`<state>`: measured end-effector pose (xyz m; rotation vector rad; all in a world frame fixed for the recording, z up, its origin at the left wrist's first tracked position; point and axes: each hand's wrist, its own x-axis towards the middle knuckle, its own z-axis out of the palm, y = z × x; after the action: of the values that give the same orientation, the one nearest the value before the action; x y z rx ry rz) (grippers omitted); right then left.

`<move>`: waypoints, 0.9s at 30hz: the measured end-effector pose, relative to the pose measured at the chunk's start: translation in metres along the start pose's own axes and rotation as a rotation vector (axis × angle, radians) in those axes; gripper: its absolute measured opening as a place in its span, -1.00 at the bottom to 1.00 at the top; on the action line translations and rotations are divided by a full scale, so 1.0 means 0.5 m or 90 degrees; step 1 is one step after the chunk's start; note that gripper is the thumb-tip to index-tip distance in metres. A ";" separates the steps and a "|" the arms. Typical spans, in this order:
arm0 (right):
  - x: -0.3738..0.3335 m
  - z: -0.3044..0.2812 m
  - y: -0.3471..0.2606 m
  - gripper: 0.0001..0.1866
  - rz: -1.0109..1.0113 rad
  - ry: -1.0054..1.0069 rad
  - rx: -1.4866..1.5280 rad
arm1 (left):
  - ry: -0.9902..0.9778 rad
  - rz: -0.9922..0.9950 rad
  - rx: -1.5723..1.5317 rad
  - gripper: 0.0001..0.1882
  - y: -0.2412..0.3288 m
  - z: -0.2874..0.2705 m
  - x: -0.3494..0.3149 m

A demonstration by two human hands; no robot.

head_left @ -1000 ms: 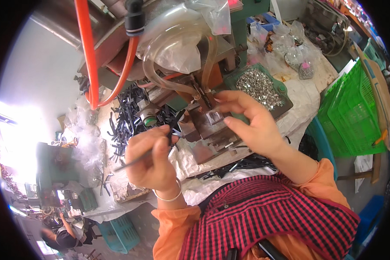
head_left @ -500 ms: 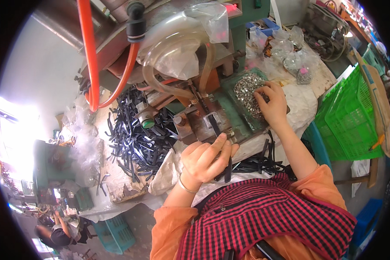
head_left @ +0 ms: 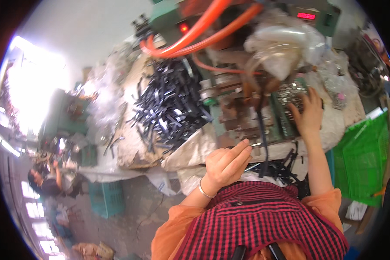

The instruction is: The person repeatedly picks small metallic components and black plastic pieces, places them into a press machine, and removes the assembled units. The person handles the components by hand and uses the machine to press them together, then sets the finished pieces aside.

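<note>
My left hand (head_left: 229,164), a bangle on its wrist, is at the front edge of the machine (head_left: 242,115). Its fingers are stretched out side by side, and nothing shows in them; its thumb is mostly hidden. Just right of the fingertips a black strip (head_left: 263,145) hangs down in front of the machine, seemingly apart from them. On the right, my right hand (head_left: 310,113) rests over small shiny metal pieces (head_left: 290,94) in a green tray (head_left: 285,125). Thumb and fingers are spread apart, with the fingertips at the pieces. Motion blurs the picture.
A large heap of black strips (head_left: 171,106) lies left of the machine, and more strips (head_left: 284,169) lie below its front. Orange hoses (head_left: 190,41) arch overhead. Plastic bags (head_left: 336,78) lie at the right, above a green crate (head_left: 362,158). Another person (head_left: 47,180) sits far left.
The view has swung left, shifting everything rightward in it. My left fingers, earlier closed around the black strip, now appear off it. My right hand stays at the metal pieces, fingers more spread.
</note>
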<state>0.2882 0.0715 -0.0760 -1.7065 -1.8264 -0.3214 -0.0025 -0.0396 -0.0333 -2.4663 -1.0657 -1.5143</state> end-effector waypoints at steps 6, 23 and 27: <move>0.004 0.005 0.012 -0.89 -0.044 0.069 0.040 | 0.173 -0.150 0.328 -0.74 -0.116 -0.169 -0.059; -0.035 -0.044 -0.001 -0.86 0.352 0.077 0.615 | -0.131 -0.268 0.373 -0.88 -0.362 -0.225 -0.171; -0.031 -0.092 -0.026 -0.83 0.396 0.036 0.818 | -0.370 -0.309 0.345 -0.76 -0.313 -0.224 -0.097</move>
<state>0.2878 0.0314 -0.0462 -1.1314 -0.9058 0.8717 -0.1929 0.0108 -0.0602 -2.3640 -1.9570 -0.4071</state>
